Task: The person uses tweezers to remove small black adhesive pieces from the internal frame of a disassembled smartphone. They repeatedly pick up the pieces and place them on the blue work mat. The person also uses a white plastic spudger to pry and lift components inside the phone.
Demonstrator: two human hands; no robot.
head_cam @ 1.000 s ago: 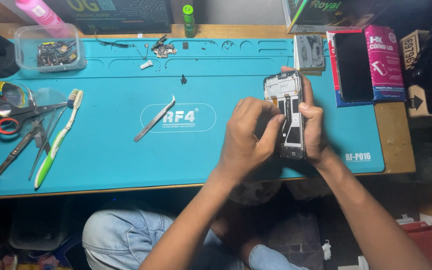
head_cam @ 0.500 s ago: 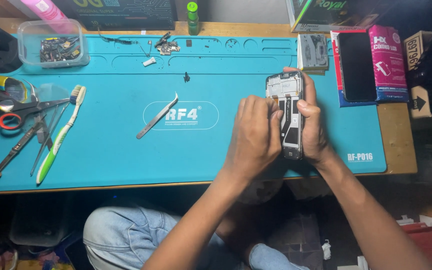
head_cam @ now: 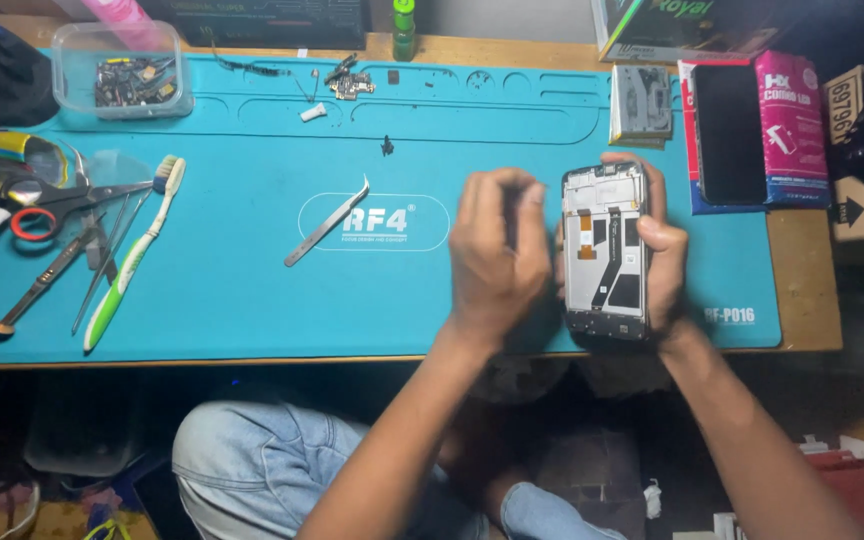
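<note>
While the opened phone (head_cam: pixel 606 250) is lying w/ its long axis running away from the person, the right hand (head_cam: pixel 660 262) is gripping it — fingers wrapped round the far and right edges, over the blue mat (head_cam: pixel 252 290). The left hand (head_cam: pixel 497 255) is hovering just beside the phone's left edge, fingers curled — blurred, so whether it is pinching anything can't be told. Tweezers (head_cam: pixel 327 222) are lying further left.

The mat around the left hand (head_cam: pixel 497 255) is being lit brightly from overhead; that hand is being smeared by motion blur, while everything below it is being lost in darkness.
</note>
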